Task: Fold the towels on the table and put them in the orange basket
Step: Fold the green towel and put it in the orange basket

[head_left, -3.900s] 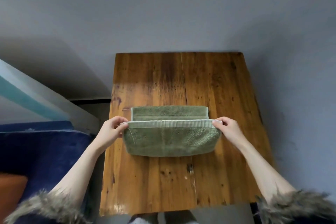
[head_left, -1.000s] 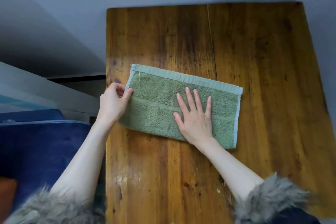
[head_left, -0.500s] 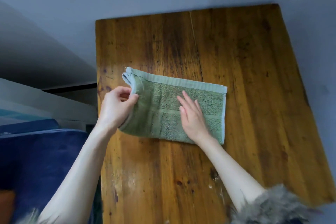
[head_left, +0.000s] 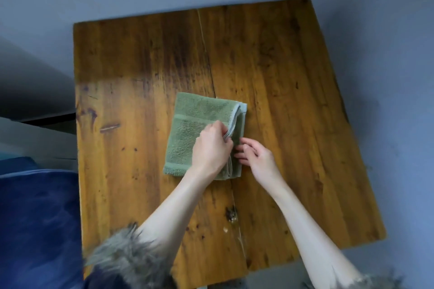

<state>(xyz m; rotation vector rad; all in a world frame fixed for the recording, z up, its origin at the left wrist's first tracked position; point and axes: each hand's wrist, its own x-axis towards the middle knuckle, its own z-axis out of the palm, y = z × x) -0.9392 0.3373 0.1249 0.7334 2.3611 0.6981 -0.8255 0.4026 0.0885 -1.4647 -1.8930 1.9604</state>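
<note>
**A:** ok so a second ago the towel (head_left: pixel 187 134) was a long strip on the tabletop (head_left: pixel 293 101). Now it's half that length, a squarish pad.

**B:** yep, the left hand (head_left: pixel 212 148) carried its end across. Its grip is pinching the pale hem on the towel's right edge. The right hand (head_left: pixel 257 156) sits just beside that edge, fingers loosely curled, holding nothing.

**A:** so folding's basically done?

**B:** I'd guess so. No orange basket in view though.
</note>
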